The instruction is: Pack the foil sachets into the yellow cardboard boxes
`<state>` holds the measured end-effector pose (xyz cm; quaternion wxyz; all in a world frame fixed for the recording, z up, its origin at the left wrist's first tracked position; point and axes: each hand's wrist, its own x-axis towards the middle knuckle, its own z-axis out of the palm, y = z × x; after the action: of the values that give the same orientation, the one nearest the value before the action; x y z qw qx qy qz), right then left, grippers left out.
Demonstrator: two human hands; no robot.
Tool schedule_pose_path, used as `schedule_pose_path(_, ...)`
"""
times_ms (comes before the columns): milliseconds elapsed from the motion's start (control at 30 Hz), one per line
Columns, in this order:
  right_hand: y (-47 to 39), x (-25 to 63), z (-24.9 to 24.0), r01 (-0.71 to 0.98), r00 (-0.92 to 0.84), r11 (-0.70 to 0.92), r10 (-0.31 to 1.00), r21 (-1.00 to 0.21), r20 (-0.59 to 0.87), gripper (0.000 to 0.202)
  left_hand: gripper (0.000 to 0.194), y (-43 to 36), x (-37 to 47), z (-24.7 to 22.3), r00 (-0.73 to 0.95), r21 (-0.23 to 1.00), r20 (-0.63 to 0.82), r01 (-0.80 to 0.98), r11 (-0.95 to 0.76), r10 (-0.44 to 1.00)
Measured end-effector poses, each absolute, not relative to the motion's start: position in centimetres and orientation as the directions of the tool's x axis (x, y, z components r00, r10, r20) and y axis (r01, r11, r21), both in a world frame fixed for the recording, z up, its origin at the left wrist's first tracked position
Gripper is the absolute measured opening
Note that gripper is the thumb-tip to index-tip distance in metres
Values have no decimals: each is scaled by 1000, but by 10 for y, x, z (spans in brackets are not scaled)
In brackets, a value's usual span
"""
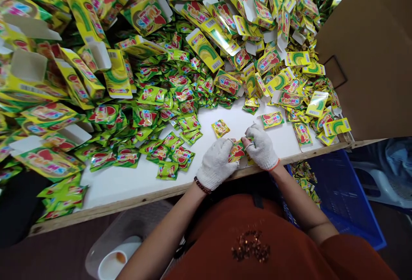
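My left hand (217, 162), in a white knit glove, closes on a small red, yellow and green candy packet (236, 151) near the table's front edge. Whether it is a box or a sachet I cannot make out. My right hand (261, 146), gloved with bare fingertips, pinches something green just right of that packet, perhaps a candy sachet; its fingers partly cover it. A yellow sachet (220, 128) lies flat just beyond my left hand. Beyond my right hand rests a small yellow box (272, 119). Several green sachets (167, 170) lie to the left.
Open yellow boxes (146, 16) and green sachets (183, 93) are heaped across the white table (122, 181). A brown cardboard carton (370, 65) stands at the right. Below the edge, a blue crate (344, 198) holds filled packets. A white cup (117, 260) is at lower left.
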<state>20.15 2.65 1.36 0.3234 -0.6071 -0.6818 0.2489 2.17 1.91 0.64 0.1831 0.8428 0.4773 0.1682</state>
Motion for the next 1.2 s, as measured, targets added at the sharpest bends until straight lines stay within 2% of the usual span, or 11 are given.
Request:
schedule_pose_path(133,20,203,16,515,-137,138,988,-846,77,18,38,23,16,8,496,490,118,724,-485,860)
schedule_pose_path(200,15,207,18,458,-91,89,994,-884,53,27,41,24,13,10,470,480,112,746,-462,875)
schedule_pose_path(300,12,212,21,532,19,75,995,-843,100,20,50,25,13,11,464,444,111,768,-461,879)
schedule_pose_path(433,12,212,27,663,-167,205,978,-720,124,18,46,24,19,10,472,435,137,761,-481,871)
schedule_pose_path(533,10,214,30,627,-252,217,965,-748,68,23,47,25,19,11,414,432,137,793,-431,900)
schedule_pose_path(633,8,216,31,592,-157,122,987,-797,34,30,51,27,19,15,337,433,123,828,-356,933)
schedule_pose_path(733,9,212,28,525,-198,118,980,-843,15,39,54,25,22,16,334,463,159,806,-369,929)
schedule_pose_path(900,19,209,26,372,-372,71,925,-926,-78,27,49,16,28,11,344,596,168,711,-373,924)
schedule_pose_path(1000,23,213,29,391,-387,31,912,-920,-134,20,39,14,25,11,363,779,22,577,-243,932)
schedule_pose_path(1067,22,212,28,381,-276,-31,950,-924,-145,12,40,14,23,12,322,912,-103,409,-40,941)
schedule_pose_path(1200,12,199,17,94,41,-200,979,-975,-197,32,55,10,24,9,232,957,-290,71,282,928)
